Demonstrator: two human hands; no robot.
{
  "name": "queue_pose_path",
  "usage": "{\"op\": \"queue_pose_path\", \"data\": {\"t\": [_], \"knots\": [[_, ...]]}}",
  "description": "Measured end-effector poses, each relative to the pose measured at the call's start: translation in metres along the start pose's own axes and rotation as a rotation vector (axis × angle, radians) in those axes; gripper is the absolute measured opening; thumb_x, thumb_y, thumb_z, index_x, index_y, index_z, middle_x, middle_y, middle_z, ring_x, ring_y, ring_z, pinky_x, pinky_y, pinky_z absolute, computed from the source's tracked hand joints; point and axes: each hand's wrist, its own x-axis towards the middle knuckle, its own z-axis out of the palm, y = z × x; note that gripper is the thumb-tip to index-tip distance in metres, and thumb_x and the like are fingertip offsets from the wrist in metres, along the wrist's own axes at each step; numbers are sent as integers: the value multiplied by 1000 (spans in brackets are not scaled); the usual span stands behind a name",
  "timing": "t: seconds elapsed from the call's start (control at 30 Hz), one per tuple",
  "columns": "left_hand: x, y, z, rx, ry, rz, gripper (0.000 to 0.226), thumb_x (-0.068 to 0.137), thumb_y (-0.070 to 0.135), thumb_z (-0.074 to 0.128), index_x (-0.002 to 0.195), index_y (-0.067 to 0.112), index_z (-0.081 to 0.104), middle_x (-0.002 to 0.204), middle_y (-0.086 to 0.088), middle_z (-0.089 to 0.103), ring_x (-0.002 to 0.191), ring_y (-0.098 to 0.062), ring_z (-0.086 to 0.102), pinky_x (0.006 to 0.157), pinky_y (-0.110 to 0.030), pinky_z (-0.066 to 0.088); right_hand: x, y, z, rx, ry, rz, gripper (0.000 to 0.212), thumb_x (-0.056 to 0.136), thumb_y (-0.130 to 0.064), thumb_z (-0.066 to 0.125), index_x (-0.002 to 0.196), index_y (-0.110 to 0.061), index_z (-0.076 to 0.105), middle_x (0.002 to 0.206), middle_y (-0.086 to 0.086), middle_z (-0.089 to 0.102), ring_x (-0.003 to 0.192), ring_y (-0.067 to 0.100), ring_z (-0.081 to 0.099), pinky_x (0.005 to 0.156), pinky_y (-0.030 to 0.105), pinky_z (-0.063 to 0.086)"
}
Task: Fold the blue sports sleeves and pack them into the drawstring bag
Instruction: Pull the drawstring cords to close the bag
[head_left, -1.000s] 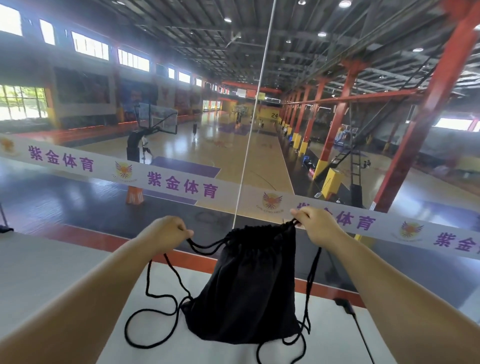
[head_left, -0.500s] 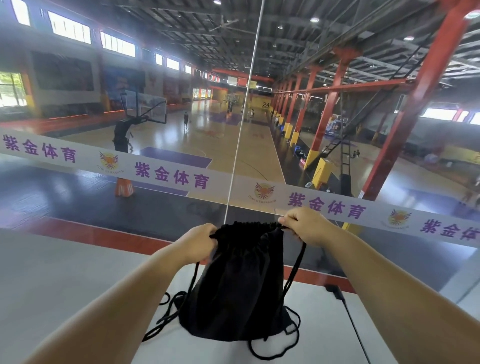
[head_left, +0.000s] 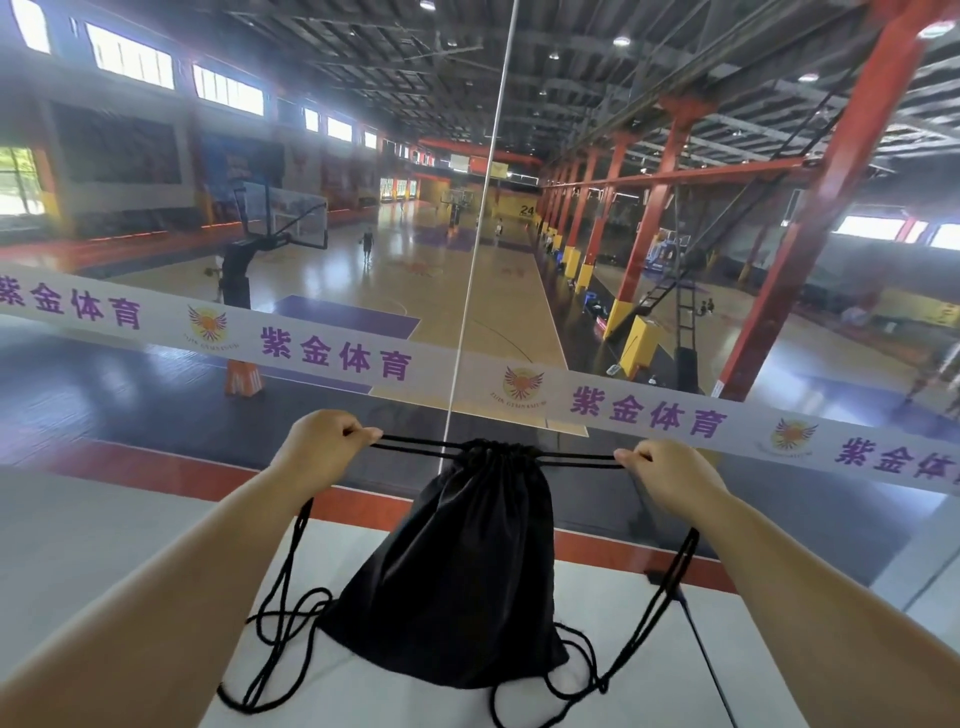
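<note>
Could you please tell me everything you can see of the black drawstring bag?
The bag is black, of a soft matte cloth. It stands upright with its base on the white table, bulging low down. Its mouth is gathered shut. The left hand and right hand pull black cords taut sideways from the mouth; slack cord loops lie by its base.

The left hand and the right hand are each closed in a fist on a pair of black cords, stretched level and taut to either side of the gathered mouth of the black drawstring bag. The bag stands with its bottom on the white tabletop, with loose loops of cord lying around its base. Beyond, a white banner with purple characters crosses a glass railing above an indoor basketball court.
</note>
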Motion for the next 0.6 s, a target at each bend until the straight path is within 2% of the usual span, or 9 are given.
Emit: {"op": "queue_pose_path", "data": {"t": [0.1,0.17,0.27,0.37,0.4,0.43,0.5,0.57,0.6], "knots": [[2,0,4,33,55,-35,42,92,32,57,59,7,49,56,-3,46,54,-17,45,52,-28,34,2,0,9,-22,49,45,40,95,-47,45,70,-17,57,70,5,62,67,21,61,73,41,56],[4,1,6,58,15,-56,40,94,33,53,61,11,49,60,-3,49,57,-17,47,53,-28,34,5,-4,14,-14,64,54,39,96,-45,44,71,-17,55,69,4,60,67,20,60,69,37,54],[2,2,12,135,-147,-61,37,94,38,50,68,12,51,71,-6,56,65,-20,53,60,-30,40,10,-15,10,50,-70,65,42,97,-43,44,70,-12,52,65,4,53,63,19,55,61,31,43],[-10,10,25,96,-314,-79,40,87,52,55,99,14,58,95,-3,64,87,-22,62,68,-30,44,9,-28,14,37,-233,56,44,94,-46,47,72,-8,49,72,10,52,65,22,50,63,33,39],[-15,14,30,49,-371,-90,53,82,55,60,118,16,52,110,-1,63,99,-23,62,74,-30,44,7,-30,17,30,-272,54,45,92,-49,50,75,-8,50,75,10,52,66,23,50,63,33,39],[-20,18,34,27,-420,-87,74,77,55,66,136,19,39,125,-2,57,111,-24,58,81,-30,43,5,-31,22,36,-313,50,45,88,-52,54,79,-7,53,77,10,55,67,22,52,64,33,40],[-26,24,43,86,-481,-42,102,71,48,76,149,31,11,142,-8,45,122,-27,51,92,-33,44,1,-30,31,57,-399,42,51,80,-53,63,98,-6,55,86,9,65,73,20,61,69,33,46],[-24,25,52,160,-493,-9,106,73,40,76,149,35,1,140,-11,45,114,-26,56,91,-35,47,-1,-29,38,2,-446,39,60,78,-47,69,116,-4,51,103,9,67,84,20,65,79,35,50],[-20,24,56,181,-494,-19,101,77,37,74,149,34,3,135,-12,50,104,-24,60,87,-34,49,-1,-28,41,-46,-458,35,56,78,-43,70,114,-4,52,104,8,66,85,20,63,79,34,50]]}}
